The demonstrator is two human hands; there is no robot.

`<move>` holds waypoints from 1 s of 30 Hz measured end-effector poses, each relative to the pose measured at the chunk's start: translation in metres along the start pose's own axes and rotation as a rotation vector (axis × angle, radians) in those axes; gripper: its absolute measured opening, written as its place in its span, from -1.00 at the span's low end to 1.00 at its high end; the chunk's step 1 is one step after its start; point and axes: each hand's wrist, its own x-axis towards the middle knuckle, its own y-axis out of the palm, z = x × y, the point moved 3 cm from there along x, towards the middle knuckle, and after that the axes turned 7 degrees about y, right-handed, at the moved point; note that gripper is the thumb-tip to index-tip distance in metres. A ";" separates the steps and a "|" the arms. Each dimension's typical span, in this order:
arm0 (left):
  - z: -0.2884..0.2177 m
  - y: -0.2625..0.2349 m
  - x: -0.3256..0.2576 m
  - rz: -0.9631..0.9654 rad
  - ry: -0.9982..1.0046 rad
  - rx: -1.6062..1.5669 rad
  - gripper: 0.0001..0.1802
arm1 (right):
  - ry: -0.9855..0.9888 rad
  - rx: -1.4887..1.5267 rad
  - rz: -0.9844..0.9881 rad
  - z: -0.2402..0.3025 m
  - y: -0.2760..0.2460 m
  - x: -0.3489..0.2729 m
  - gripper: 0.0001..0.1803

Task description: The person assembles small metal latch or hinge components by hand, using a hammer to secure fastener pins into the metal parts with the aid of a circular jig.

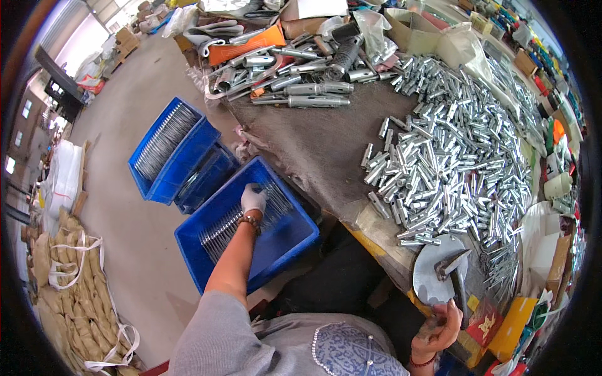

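Note:
My left hand [254, 199], in a pale glove, is inside a blue plastic bin [274, 262]. It is curled over a row of thin metal rods [221, 236], and its fingertips are hidden among them. At the lower right, my right hand [437, 331] is half curled with the fingers apart and nothing visible in it. Its fingertips are beside the lower edge of a round grey metal plate [433, 272] with an upright bracket. Behind that plate, short shiny metal tubes [448, 169] lie in a big heap on the bench.
Another blue bin [145, 178] full of metal rods stands on the far left, stacked on a further bin. Larger metal tubes [316, 94] and an orange piece [248, 47] lie at the bench's back. Stuffed tan sacks [72, 301] sit on the floor at lower left.

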 end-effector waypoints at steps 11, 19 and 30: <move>-0.128 -0.083 -0.073 -0.333 0.542 -0.325 -0.78 | -0.089 0.101 0.037 0.022 0.004 0.031 -0.45; -0.327 -0.083 -0.281 0.192 1.516 -0.056 -0.65 | -0.050 0.175 0.027 0.030 -0.003 0.036 -0.52; -0.354 -0.029 -0.306 0.248 1.615 0.180 -0.79 | 0.027 0.141 -0.054 0.021 -0.061 0.038 -0.60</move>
